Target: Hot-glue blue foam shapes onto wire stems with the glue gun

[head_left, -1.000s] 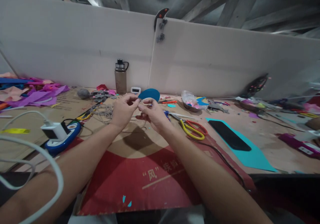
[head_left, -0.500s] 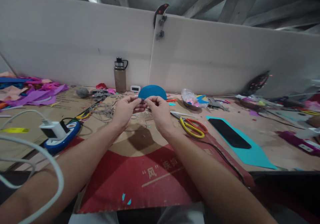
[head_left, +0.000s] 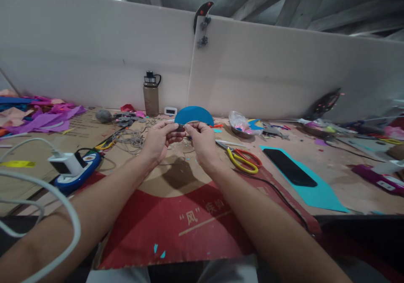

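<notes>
Both hands are raised over the cardboard, fingertips nearly meeting. My left hand [head_left: 160, 141] is closed in a pinch on a small dark piece [head_left: 180, 128]. Beside it, my right hand [head_left: 203, 142] pinches with thumb and forefinger; what lies between them is too small to make out. A rounded blue piece [head_left: 194, 115] shows just beyond the fingertips, its lower edge partly hidden by them. Scissors [head_left: 243, 162] with yellow and red handles lie to the right of my right hand.
Left are a power strip [head_left: 78, 171] with white cables and tangled grey string [head_left: 131, 141]. A bottle [head_left: 151, 96] stands by the partition. A black phone [head_left: 290, 167] rests on turquoise sheet [head_left: 328, 199]. Red cardboard [head_left: 151, 228] lies in front.
The blue piece shows slightly wider to the right beyond my fingers. More of the dark piece is visible at my left fingertips. Both hands are otherwise nearly where they were.
</notes>
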Available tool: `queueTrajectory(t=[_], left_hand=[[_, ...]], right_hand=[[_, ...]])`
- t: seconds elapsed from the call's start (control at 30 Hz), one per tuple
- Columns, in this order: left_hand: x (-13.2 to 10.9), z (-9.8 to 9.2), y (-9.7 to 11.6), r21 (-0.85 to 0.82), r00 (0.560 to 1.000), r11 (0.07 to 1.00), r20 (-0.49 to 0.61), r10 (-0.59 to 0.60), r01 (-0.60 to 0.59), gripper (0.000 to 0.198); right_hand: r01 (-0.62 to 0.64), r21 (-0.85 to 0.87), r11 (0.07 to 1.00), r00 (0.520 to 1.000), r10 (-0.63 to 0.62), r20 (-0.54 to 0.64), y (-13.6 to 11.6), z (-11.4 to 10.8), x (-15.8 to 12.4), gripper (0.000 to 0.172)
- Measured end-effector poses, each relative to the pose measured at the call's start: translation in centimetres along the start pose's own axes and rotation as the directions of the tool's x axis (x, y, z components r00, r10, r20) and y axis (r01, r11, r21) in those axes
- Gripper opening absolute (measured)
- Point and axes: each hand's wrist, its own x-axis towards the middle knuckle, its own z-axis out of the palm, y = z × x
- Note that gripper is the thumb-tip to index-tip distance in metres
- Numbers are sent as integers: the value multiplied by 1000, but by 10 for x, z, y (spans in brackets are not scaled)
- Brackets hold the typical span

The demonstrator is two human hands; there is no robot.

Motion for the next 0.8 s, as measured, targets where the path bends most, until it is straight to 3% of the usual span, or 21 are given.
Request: queueTrajectory(t=[0.37,0.6,0.8], left_hand=[[4,-5,-1,-21,982,1000,191,0,4,11],[6,-6,-2,-58,962,998,272,-12,29,8],[8,-7,-9,25,965,999,259,35,-43,14]], right_hand=[[-125,167,978,991,114,77,-5,-3,0,19],[-77,119,990,992,64,111,-8,-3,-3,18],[12,122,993,978,-37,205,-13,0,-11,14]])
